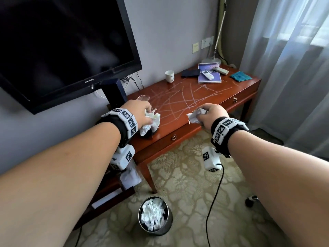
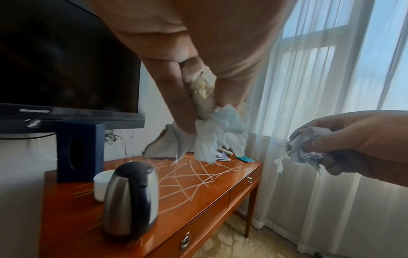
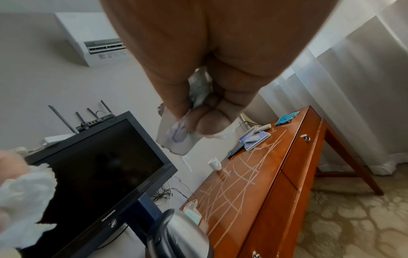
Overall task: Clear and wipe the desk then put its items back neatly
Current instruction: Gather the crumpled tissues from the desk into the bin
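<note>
The wooden desk (image 1: 199, 104) is streaked with pale scribble marks across its top. My left hand (image 1: 140, 113) grips a crumpled white tissue (image 1: 151, 122) above the desk's left end, over a steel kettle (image 2: 132, 200). My right hand (image 1: 211, 116) grips a smaller crumpled tissue (image 1: 195, 116) just off the desk's front edge. Both wads show again in the wrist views: the left tissue (image 2: 212, 136) and the right tissue (image 3: 176, 139). A white mug (image 1: 169, 76), a purple booklet (image 1: 210, 78) bearing a white remote (image 1: 207, 75), a dark wallet (image 1: 190, 73) and a teal cloth (image 1: 240, 76) lie at the far end.
A metal waste bin (image 1: 154, 216) full of white tissues stands on the patterned carpet below the desk's near corner. A television (image 1: 62, 47) hangs at left, with a dark blue tissue box (image 2: 79, 151) under it. A lamp base (image 1: 211, 60) and curtains (image 1: 293, 68) are at the right.
</note>
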Motion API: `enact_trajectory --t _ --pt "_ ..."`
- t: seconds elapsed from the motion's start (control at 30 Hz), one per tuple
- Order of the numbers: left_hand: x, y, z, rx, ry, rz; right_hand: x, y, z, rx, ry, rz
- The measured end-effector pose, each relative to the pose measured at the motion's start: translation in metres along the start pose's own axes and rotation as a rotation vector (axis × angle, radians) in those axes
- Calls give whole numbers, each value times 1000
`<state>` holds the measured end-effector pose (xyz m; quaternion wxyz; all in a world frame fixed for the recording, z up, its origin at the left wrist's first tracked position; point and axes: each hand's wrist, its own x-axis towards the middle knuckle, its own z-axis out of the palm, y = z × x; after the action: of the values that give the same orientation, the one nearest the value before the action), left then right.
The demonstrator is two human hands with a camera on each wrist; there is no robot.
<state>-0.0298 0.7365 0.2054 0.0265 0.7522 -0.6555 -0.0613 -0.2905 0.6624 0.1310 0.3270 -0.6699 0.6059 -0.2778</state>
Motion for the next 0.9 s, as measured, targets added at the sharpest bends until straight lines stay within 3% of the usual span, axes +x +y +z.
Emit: enact_trajectory --t 0.33,0.6,0.9 --pt "-62 -137 33 -28 -66 -132 -40 -54 124 -31 -128 29" --pt "-87 -250 78 -123 -158 -111 -87 -78 241 -43 -157 137" --pt "-97 -278 207 -268 -365 -94 -135 -13 322 -52 -232 345"
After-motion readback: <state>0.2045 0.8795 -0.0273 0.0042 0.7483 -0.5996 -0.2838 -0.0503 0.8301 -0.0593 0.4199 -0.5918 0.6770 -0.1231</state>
